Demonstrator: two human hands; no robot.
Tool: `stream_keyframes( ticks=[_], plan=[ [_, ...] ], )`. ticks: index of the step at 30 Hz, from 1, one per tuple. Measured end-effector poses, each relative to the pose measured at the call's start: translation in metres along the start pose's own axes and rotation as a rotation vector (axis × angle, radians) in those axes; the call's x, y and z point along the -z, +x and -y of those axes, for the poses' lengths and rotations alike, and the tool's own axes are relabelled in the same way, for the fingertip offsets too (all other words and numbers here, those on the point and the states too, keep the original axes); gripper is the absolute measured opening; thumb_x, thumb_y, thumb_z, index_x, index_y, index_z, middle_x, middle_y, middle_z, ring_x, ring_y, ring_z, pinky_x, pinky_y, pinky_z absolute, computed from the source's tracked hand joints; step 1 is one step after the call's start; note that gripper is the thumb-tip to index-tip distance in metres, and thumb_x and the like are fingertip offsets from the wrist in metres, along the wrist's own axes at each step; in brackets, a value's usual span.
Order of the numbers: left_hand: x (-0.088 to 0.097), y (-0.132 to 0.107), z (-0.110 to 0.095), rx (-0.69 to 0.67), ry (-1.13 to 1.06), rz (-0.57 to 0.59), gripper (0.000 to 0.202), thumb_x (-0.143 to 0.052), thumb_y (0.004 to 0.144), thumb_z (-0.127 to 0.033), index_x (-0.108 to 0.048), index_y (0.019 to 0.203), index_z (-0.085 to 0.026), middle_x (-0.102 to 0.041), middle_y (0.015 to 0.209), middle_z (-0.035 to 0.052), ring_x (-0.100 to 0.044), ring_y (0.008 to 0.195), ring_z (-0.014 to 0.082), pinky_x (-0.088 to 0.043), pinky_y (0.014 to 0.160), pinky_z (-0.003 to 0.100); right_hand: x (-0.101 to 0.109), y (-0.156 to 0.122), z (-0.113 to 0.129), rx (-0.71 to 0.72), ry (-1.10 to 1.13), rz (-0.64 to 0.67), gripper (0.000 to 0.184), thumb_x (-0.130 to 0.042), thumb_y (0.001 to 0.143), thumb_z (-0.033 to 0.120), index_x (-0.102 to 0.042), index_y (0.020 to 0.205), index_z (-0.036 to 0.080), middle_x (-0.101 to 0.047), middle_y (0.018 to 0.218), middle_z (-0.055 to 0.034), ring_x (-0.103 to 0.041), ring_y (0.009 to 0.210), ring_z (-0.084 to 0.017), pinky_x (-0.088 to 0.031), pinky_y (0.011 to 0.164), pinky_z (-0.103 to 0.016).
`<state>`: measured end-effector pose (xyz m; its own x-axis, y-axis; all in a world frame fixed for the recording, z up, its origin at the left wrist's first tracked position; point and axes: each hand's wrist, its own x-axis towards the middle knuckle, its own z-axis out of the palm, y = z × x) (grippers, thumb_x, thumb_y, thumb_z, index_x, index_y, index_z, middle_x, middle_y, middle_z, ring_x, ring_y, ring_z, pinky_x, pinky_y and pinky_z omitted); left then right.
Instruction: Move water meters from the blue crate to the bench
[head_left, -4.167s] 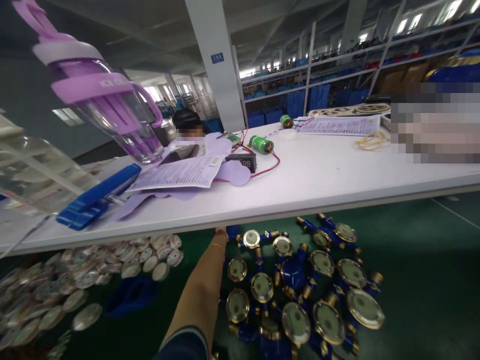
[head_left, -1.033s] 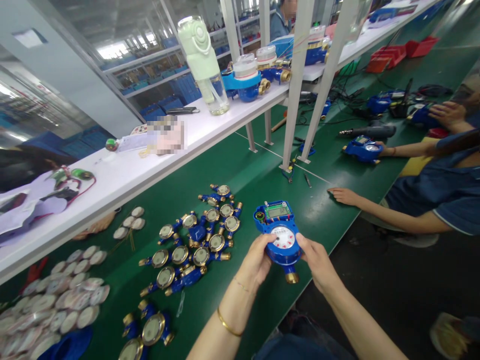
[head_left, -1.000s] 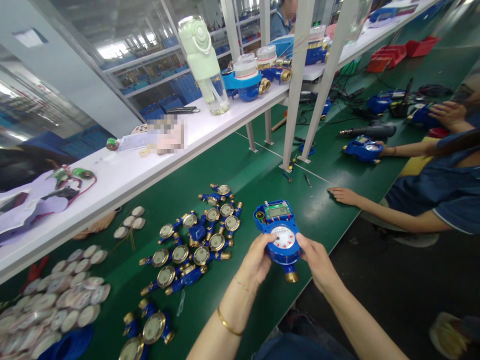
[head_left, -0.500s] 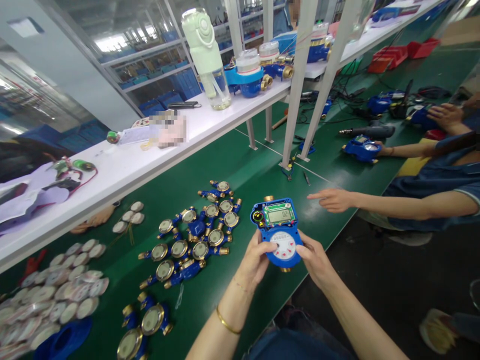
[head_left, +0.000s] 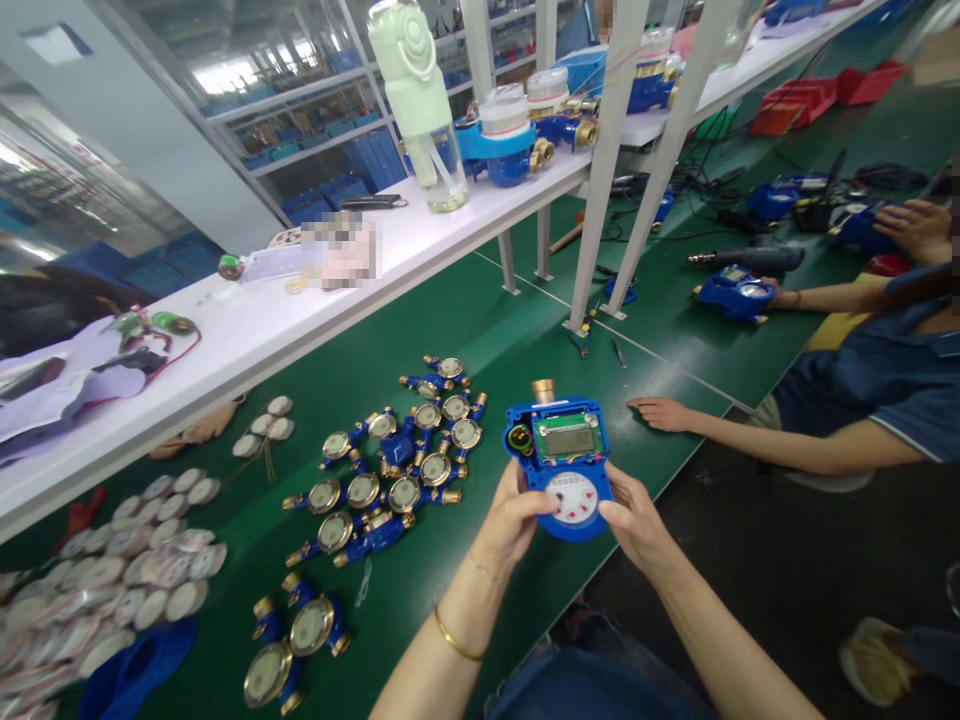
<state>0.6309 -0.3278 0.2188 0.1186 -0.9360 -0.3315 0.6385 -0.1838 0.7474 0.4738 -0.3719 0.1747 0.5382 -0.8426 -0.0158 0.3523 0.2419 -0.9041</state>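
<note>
On the green surface (head_left: 480, 330), left of the hands, lies a cluster of small brass-and-blue meters (head_left: 405, 470), untouched. The left hand (head_left: 517, 515) and right hand (head_left: 636, 520) pinch the blue meter (head_left: 564, 465) by its lower edges, fingers curled on each side. Compared with a second ago it is raised and tipped face-up, its display readable; farther right a co-worker's hand (head_left: 660, 412) rests flat.

A white shelf (head_left: 420, 250) runs above the green bench (head_left: 480, 330).

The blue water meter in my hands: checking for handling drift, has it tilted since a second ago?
Yes. The blue water meter has tipped face-up: against the green bench, its brass end now points away.
</note>
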Motion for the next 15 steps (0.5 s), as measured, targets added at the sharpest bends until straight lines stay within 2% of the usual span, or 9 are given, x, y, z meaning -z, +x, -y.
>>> stream_keyframes(
  ticks=[4, 7, 8, 10, 12, 13, 15],
  plan=[
    [-0.002, 0.0, -0.002, -0.002, -0.008, -0.017, 0.067, -0.077, 0.047, -0.012, -0.066, 0.113, -0.015, -0.078, 0.103, 0.0081, -0.069, 0.094, 0.0258, -0.053, 0.092, 0.039, 0.0, 0.0, 0.001, -0.01, 0.015, 0.004, 0.055, -0.078, 0.076, 0.05, -0.067, 0.121, 0.022, -0.069, 0.127, -0.0118, -0.062, 0.122, -0.033, -0.048, 0.112, -0.051],
    [-0.005, -0.001, -0.001, 0.004, -0.022, -0.045, 0.066, -0.076, 0.048, -0.012, -0.066, 0.113, -0.015, -0.077, 0.102, 0.0076, -0.069, 0.094, 0.0251, -0.053, 0.092, 0.039, 0.001, -0.001, 0.002, -0.028, -0.022, 0.0, 0.067, -0.076, 0.076, 0.056, -0.062, 0.129, 0.018, -0.065, 0.133, -0.0155, -0.058, 0.128, -0.035, -0.05, 0.111, -0.052],
    [-0.005, -0.001, 0.0, 0.005, -0.032, -0.058, 0.066, -0.076, 0.048, -0.012, -0.065, 0.114, -0.016, -0.077, 0.102, 0.0072, -0.069, 0.094, 0.0247, -0.053, 0.092, 0.038, 0.0, -0.002, 0.004, -0.002, -0.074, -0.038, 0.072, -0.075, 0.077, 0.058, -0.057, 0.135, 0.019, -0.061, 0.138, -0.0162, -0.056, 0.13, -0.035, -0.05, 0.111, -0.053],
    [-0.006, -0.001, 0.003, 0.012, -0.051, -0.082, 0.066, -0.075, 0.049, -0.012, -0.065, 0.114, -0.016, -0.077, 0.103, 0.007, -0.068, 0.095, 0.0239, -0.052, 0.093, 0.038, -0.004, -0.006, 0.013, 0.141, -0.274, -0.224, 0.072, -0.07, 0.084, 0.055, -0.049, 0.144, 0.021, -0.054, 0.147, -0.0159, -0.054, 0.133, -0.033, -0.048, 0.112, -0.053],
    [-0.005, -0.001, 0.008, 0.022, -0.059, -0.109, 0.063, -0.074, 0.05, -0.013, -0.065, 0.112, -0.016, -0.076, 0.106, 0.0072, -0.068, 0.096, 0.0234, -0.052, 0.094, 0.037, -0.013, -0.011, 0.027, 0.38, -0.552, -0.449, 0.058, -0.061, 0.093, 0.041, -0.047, 0.145, 0.021, -0.058, 0.142, -0.0149, -0.057, 0.129, -0.029, -0.046, 0.112, -0.052],
    [-0.005, -0.001, 0.01, 0.029, -0.058, -0.121, 0.062, -0.074, 0.05, -0.013, -0.065, 0.112, -0.016, -0.075, 0.107, 0.0071, -0.067, 0.096, 0.0231, -0.051, 0.095, 0.037, -0.018, -0.013, 0.034, 0.494, -0.691, -0.516, 0.05, -0.057, 0.095, 0.033, -0.048, 0.143, 0.021, -0.063, 0.136, -0.0141, -0.059, 0.126, -0.027, -0.046, 0.111, -0.051],
    [-0.004, -0.001, 0.014, 0.037, -0.056, -0.137, 0.062, -0.073, 0.05, -0.014, -0.065, 0.112, -0.016, -0.075, 0.107, 0.0067, -0.067, 0.097, 0.0225, -0.051, 0.096, 0.036, -0.028, -0.016, 0.047, 0.651, -0.938, -0.529, 0.041, -0.053, 0.096, 0.022, -0.052, 0.137, 0.018, -0.07, 0.122, -0.0121, -0.061, 0.118, -0.025, -0.048, 0.105, -0.046]
  ],
)
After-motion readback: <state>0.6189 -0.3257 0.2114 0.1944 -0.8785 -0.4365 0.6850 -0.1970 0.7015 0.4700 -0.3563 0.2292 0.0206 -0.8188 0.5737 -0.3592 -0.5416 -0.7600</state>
